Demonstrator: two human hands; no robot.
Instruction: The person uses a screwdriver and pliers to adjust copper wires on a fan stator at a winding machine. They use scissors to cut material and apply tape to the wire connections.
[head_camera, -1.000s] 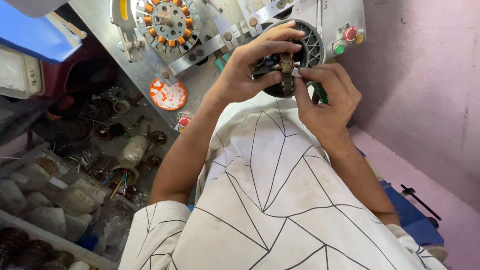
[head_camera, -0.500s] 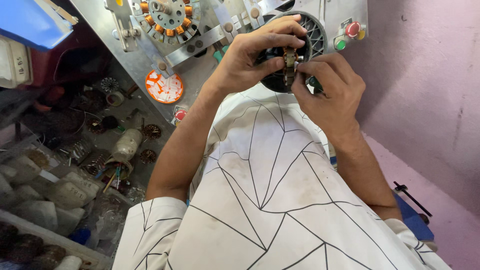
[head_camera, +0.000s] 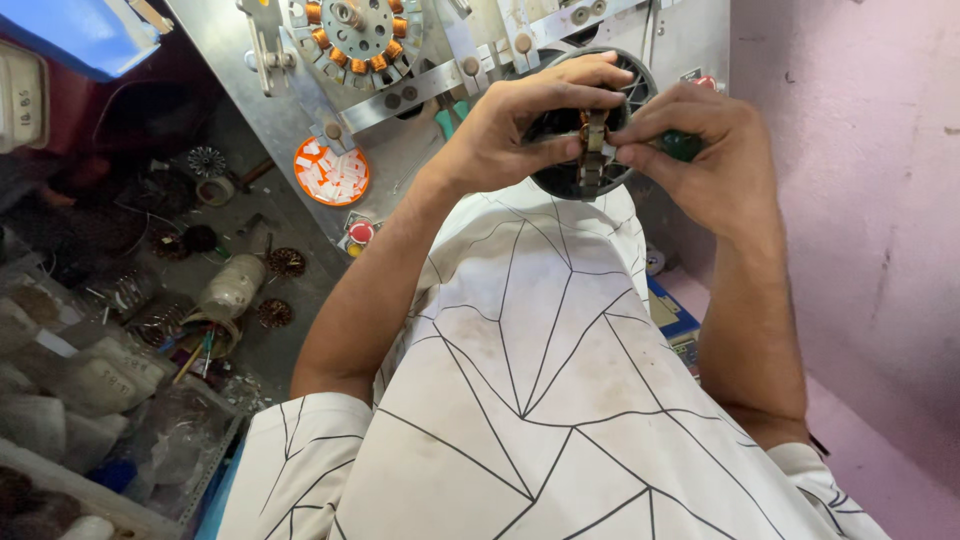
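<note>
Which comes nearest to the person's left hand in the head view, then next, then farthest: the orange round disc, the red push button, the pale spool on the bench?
From the left hand:
1. Orange round disc, on the metal panel, to the left.
2. Red push button, lower on the panel.
3. Pale spool, down on the cluttered bench, far left.

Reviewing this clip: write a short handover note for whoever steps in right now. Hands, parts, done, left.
Left hand: grips the small brown metal stator piece from the left.
Right hand: pinches the same piece from the right; something green shows under its fingers.
Behind them: round black slotted ring on the grey metal machine panel.
Done: piece held at the ring.
Left: cannot tell whether it is seated.
</note>
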